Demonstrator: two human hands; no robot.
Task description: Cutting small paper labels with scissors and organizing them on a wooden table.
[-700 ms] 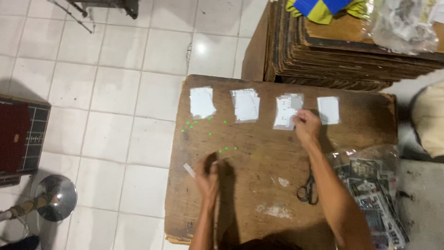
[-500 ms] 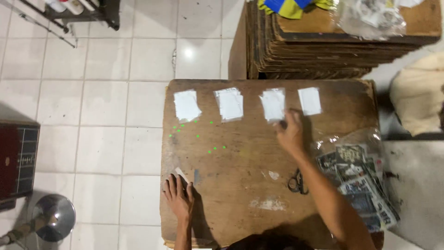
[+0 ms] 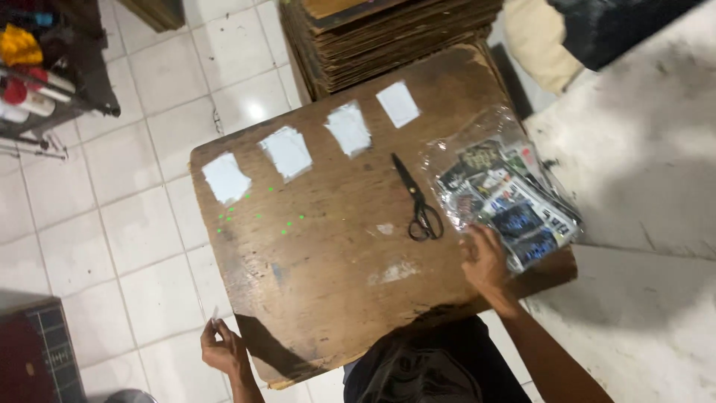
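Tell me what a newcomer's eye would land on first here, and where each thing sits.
First, the row of four white paper rectangles along the far edge of the worn wooden board, with black scissors lying just right of centre. At the board's right edge, the right hand rests on a clear plastic bag of printed papers. The left hand is off the near left corner, pinching something small.

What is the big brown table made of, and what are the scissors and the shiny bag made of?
Table: looks like worn wood, brown, scuffed, paint-stained. Scissors: probably dark metal blades with black loop handles, maybe plastic. Bag by the right hand: clear plastic, judging by its glossy crinkles over printed sheets.
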